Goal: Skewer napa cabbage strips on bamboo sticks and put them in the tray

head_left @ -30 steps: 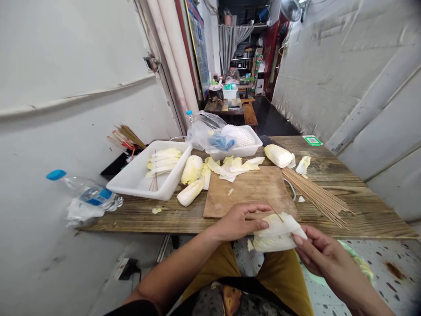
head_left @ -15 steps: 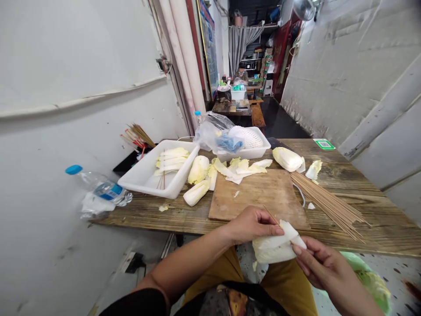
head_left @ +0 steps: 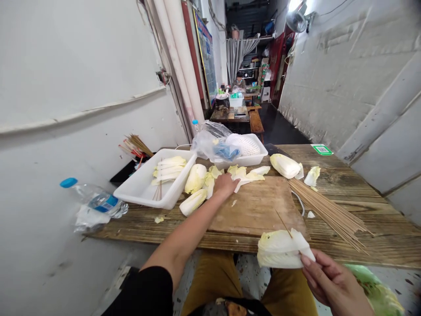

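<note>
My right hand (head_left: 332, 276), at the front right, pinches the pale ends of napa cabbage leaves (head_left: 279, 250) threaded on a thin wooden skewer (head_left: 283, 223). The skewer's bare end points up and left, and the leaves hang just off the table's front edge. My left hand (head_left: 225, 184) reaches across to the loose cabbage leaves (head_left: 248, 176) along the back of the wooden cutting board (head_left: 256, 206). Its fingers are bent together on a leaf there, the tips partly hidden. Small cabbage heads (head_left: 196, 177) lie beside that hand, left of the board.
A white tray (head_left: 133, 192) at the left holds skewered leaves. Behind the board stands another white tray (head_left: 259, 157) with plastic bags. A bundle of skewers (head_left: 329, 213) and a cabbage head (head_left: 284, 166) lie right. A water bottle (head_left: 98, 199) stands at the left edge. Someone sits far back.
My left hand has let go of the skewered leaves and moved forward and left to the loose leaves behind the board. My right hand still holds the skewered leaves, slightly lower in view.
</note>
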Action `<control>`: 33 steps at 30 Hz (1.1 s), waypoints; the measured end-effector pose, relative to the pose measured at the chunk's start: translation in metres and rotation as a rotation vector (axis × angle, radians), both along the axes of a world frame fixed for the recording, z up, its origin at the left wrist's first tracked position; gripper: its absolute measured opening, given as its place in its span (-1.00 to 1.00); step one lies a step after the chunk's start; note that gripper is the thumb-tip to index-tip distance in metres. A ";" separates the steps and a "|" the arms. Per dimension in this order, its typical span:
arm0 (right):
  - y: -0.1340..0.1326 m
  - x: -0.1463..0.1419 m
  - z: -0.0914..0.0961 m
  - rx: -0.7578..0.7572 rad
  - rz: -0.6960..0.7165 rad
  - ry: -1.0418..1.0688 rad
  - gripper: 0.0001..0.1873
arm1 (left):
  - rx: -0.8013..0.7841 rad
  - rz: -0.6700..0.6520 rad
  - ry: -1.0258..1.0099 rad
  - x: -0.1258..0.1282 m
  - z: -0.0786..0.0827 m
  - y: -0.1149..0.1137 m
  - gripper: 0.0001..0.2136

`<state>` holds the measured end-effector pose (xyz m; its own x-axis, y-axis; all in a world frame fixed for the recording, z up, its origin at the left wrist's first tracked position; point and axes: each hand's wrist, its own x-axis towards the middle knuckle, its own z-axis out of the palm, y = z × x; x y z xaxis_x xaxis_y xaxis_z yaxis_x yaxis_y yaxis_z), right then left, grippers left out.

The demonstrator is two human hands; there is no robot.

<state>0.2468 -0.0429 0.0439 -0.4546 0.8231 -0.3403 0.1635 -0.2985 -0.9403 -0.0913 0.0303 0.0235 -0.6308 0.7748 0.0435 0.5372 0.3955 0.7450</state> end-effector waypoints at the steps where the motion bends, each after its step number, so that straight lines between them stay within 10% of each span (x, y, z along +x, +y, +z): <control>1: -0.003 0.000 -0.001 -0.005 -0.034 0.017 -0.63 | -0.018 0.031 0.022 -0.005 -0.003 0.008 -0.74; 5: -0.009 0.000 -0.003 -0.027 -0.156 0.071 -0.63 | -0.008 0.059 0.055 -0.011 -0.007 0.025 -0.87; 18: -0.004 -0.009 0.007 0.254 0.137 -0.034 -0.60 | 0.575 -0.059 -0.130 0.004 0.028 -0.022 -0.80; 33: -0.004 -0.020 0.001 0.349 0.170 -0.003 -0.58 | 0.411 -0.304 -0.342 0.023 0.016 -0.015 -0.85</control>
<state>0.2271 -0.0464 0.0450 -0.5938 0.8028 -0.0546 0.1862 0.0711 -0.9799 -0.0679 0.0155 0.0390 -0.4153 0.8849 0.2110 0.2846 -0.0940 0.9540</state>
